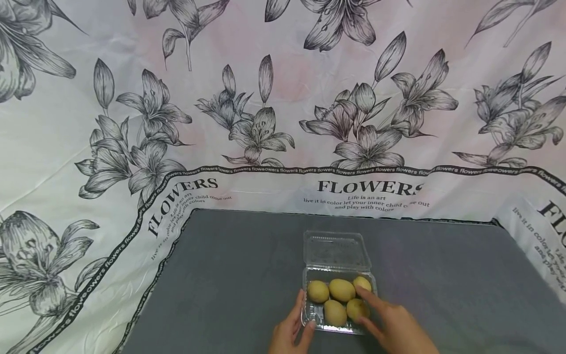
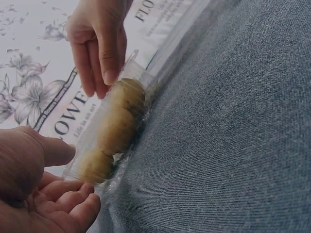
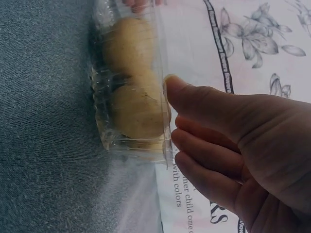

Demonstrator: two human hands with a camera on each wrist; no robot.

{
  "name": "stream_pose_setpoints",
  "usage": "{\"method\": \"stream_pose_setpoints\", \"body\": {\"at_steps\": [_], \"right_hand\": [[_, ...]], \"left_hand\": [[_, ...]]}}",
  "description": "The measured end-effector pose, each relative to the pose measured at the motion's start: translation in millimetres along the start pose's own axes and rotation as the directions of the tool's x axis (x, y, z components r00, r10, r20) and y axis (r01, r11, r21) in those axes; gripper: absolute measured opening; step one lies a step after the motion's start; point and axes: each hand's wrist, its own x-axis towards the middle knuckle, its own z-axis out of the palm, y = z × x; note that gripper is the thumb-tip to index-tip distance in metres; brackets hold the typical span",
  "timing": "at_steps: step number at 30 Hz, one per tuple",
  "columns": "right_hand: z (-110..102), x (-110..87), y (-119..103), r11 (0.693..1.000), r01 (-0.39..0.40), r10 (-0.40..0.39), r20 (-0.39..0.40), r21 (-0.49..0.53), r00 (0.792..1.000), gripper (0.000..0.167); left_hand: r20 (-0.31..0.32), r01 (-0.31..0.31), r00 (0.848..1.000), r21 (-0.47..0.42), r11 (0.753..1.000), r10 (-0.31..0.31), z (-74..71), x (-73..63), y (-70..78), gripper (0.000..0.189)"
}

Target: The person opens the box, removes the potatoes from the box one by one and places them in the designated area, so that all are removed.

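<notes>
A clear plastic clamshell container (image 1: 314,310) sits on the grey surface, its hinged lid (image 1: 336,250) folded back flat behind it. Inside lie several yellow-brown potatoes (image 1: 342,290), three in the back row and two in front; bare plastic shows at the front left. My left hand (image 1: 289,329) holds the container's front left corner between thumb and fingers. Over the right side hovers my right hand (image 1: 393,322), forefinger by the back potatoes and thumb near the front right potato (image 1: 357,309). In the right wrist view, that hand's fingers (image 3: 209,148) hold nothing.
The dark grey tabletop (image 1: 230,280) extends to both sides of the container. Behind and around it hangs a white cloth (image 1: 265,191) printed with lilies and the word FLOWERS, with a black border band near the table's back edge.
</notes>
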Motion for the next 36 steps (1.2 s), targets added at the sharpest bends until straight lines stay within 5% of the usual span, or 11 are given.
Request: {"method": "stream_pose_setpoints", "body": {"at_steps": [15,36], "right_hand": [[1.6,5.1,-5.2,0.988,-0.156,0.156,0.137,-0.011,0.978,0.064],[6.0,8.2,-15.0,0.977,-0.21,0.215,0.139,-0.048,0.967,0.052]], "left_hand": [[0.008,-0.021,1.0,-0.013,1.0,0.021,-1.7,1.1,-1.5,0.068],[0.012,0.014,1.0,0.016,1.0,-0.014,-2.1,1.7,-3.2,0.07]]}}
